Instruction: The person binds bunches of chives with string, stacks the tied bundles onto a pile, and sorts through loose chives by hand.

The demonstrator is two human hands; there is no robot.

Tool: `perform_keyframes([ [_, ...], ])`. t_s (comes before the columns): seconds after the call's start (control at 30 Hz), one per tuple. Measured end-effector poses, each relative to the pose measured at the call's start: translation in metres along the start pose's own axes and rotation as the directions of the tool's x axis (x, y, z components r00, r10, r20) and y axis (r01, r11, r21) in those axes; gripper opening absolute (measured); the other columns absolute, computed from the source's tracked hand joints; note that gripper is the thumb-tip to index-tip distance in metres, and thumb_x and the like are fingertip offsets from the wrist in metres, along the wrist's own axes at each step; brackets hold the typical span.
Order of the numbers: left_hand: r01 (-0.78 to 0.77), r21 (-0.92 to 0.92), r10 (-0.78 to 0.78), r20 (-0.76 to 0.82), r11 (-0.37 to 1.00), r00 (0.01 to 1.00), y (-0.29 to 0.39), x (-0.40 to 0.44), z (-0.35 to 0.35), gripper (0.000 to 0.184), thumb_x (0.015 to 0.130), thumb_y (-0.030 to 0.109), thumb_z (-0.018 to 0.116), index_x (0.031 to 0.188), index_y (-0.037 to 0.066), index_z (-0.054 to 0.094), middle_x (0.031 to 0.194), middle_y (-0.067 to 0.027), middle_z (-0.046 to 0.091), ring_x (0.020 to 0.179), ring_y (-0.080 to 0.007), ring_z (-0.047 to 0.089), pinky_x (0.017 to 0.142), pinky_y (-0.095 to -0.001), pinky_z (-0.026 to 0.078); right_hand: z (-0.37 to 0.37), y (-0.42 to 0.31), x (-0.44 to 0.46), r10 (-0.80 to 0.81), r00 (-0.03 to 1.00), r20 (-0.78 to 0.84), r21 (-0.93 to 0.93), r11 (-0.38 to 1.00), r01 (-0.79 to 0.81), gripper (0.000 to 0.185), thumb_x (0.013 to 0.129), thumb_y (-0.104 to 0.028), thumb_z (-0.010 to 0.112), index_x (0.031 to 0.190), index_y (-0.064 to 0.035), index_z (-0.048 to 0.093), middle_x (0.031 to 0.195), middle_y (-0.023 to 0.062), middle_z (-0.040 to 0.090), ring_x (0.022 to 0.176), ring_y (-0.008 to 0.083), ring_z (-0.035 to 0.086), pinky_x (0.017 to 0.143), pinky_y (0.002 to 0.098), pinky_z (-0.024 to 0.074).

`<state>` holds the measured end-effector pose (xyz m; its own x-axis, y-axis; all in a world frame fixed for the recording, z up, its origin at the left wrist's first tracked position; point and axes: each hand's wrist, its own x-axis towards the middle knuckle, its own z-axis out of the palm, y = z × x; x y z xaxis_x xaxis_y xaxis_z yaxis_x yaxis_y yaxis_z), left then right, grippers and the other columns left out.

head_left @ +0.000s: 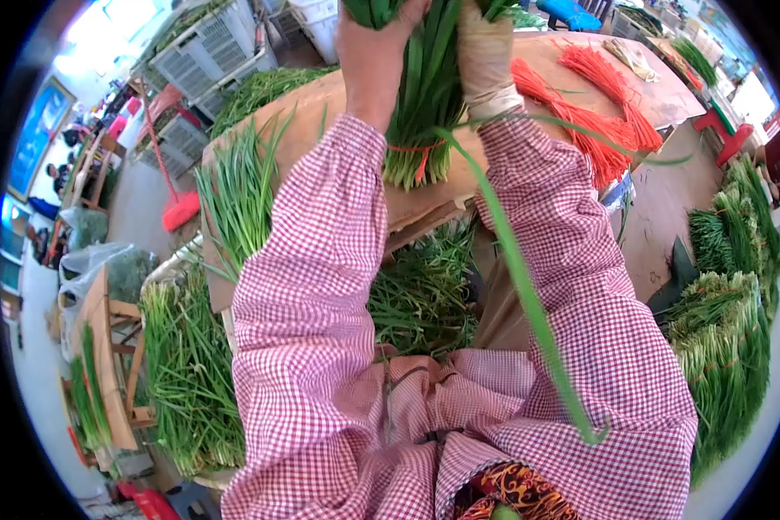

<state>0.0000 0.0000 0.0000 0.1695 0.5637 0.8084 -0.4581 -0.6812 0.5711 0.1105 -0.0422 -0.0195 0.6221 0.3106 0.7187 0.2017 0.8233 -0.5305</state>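
Note:
Both arms, in checked sleeves, reach toward the top of the head view. A bundle of long green leafy stalks (425, 95) stands between my hands, its cut ends low and a red tie (418, 148) around it near them. My left hand (374, 61), bare, is closed round leaves on the bundle's left side. On the other side my right hand (487, 65), in a pale glove, is wrapped around the leaves. The fingertips of both are partly cut off by the frame's top. A loose long leaf (520, 269) hangs from the bundle over my right sleeve.
Red ties (581, 113) lie at the right of the brown table (321, 100); loose stalks (238, 191) are at its left. More stalks fill the space below and a container (191, 373) at left. Tied bundles (719, 347) are stacked at right. A red broom (180, 211) stands behind.

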Motion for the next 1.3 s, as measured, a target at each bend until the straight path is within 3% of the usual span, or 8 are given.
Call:
perform_keyframes([
  [0.2,0.273,0.120,-0.265,-0.080,0.954,0.961,0.027,-0.024,-0.034,0.050,0.077,0.028,0.069,0.112,-0.003,0.052,0.109,-0.0083,0.056,0.093,-0.0172,0.053,0.083,-0.0316,0.044,0.031,-0.049,-0.027,-0.073,0.965,0.251,-0.081,0.992,0.096,0.040,0.084,-0.022,0.060,0.114,0.0021,0.050,0.099,0.0103,0.061,0.088,0.0166,0.058,0.075,0.0287,0.0474],
  [0.4,0.436,-0.591,-0.483,0.089,0.678,0.871,0.030,-0.037,-0.186,0.050,0.088,0.039,0.049,0.125,0.007,0.042,0.122,-0.0089,0.049,0.112,-0.0238,0.046,0.097,-0.0434,0.037,0.102,-0.042,-0.061,0.153,0.752,0.641,-0.636,0.654,0.410,0.049,0.069,-0.046,0.066,0.096,-0.0064,0.057,0.088,0.0154,0.062,0.082,0.0297,0.062,0.071,0.0380,0.0497],
  [0.57,0.665,0.020,-0.550,-0.544,0.746,0.634,0.080,-0.096,-0.291,0.052,0.087,0.040,0.044,0.131,0.012,0.036,0.132,-0.0098,0.037,0.121,-0.0268,0.037,0.100,-0.0480,0.030,0.154,0.060,-0.169,0.391,0.479,0.786,-0.610,0.614,0.501,0.043,0.062,-0.034,0.071,0.092,-0.0053,0.060,0.082,0.0118,0.063,0.079,0.0257,0.063,0.066,0.0360,0.0501],
  [0.67,0.560,0.235,-0.397,-0.496,0.794,0.772,0.091,-0.103,-0.345,0.052,0.088,0.034,0.045,0.132,0.008,0.033,0.133,-0.0112,0.035,0.123,-0.0257,0.036,0.102,-0.0436,0.025,0.168,0.082,-0.206,0.603,0.301,0.739,-0.644,0.501,0.578,0.054,0.060,-0.038,0.073,0.103,-0.0071,0.059,0.089,0.0090,0.062,0.087,0.0252,0.061,0.072,0.0340,0.0487],
  [0.9,0.050,0.546,-0.186,0.196,0.836,0.963,0.101,-0.089,-0.174,0.056,0.083,0.018,0.054,0.131,0.000,0.033,0.131,-0.0138,0.038,0.125,-0.0252,0.034,0.103,-0.0365,0.026,0.072,-0.014,-0.175,0.064,0.727,0.683,-0.516,0.747,0.419,0.060,0.067,-0.038,0.070,0.115,-0.0068,0.052,0.099,0.0112,0.057,0.098,0.0272,0.053,0.088,0.0370,0.0398],
  [1.0,-0.108,0.628,-0.301,0.508,0.770,0.807,0.071,-0.097,-0.114,0.064,0.080,0.026,0.060,0.131,-0.001,0.033,0.131,-0.0169,0.038,0.125,-0.0283,0.032,0.104,-0.0377,0.024,-0.016,-0.040,-0.168,0.337,0.902,0.268,-0.485,0.857,-0.176,0.038,0.078,-0.029,0.065,0.106,-0.0044,0.057,0.098,0.0119,0.060,0.092,0.0230,0.057,0.081,0.0329,0.0443],
  [1.1,-0.261,0.712,-0.430,0.631,0.652,0.646,0.007,-0.097,-0.087,0.075,0.078,0.047,0.058,0.131,0.000,0.033,0.129,-0.0209,0.040,0.122,-0.0332,0.036,0.102,-0.0405,0.026,-0.081,-0.014,-0.146,0.362,0.932,0.022,-0.437,0.842,-0.317,0.036,0.083,-0.031,0.060,0.105,-0.0022,0.059,0.098,0.0126,0.063,0.091,0.0201,0.059,0.081,0.0298,0.0449],
  [1.3,-0.231,0.854,-0.727,0.518,0.466,0.451,-0.047,-0.100,-0.082,0.084,0.079,0.067,0.039,0.128,-0.001,0.037,0.119,-0.0206,0.050,0.110,-0.0320,0.049,0.091,-0.0418,0.038,-0.086,0.028,-0.078,0.592,0.709,0.383,-0.769,0.630,-0.110,0.037,0.084,-0.028,0.058,0.110,-0.0024,0.057,0.105,0.0139,0.060,0.098,0.0219,0.056,0.085,0.0294,0.0434],
])
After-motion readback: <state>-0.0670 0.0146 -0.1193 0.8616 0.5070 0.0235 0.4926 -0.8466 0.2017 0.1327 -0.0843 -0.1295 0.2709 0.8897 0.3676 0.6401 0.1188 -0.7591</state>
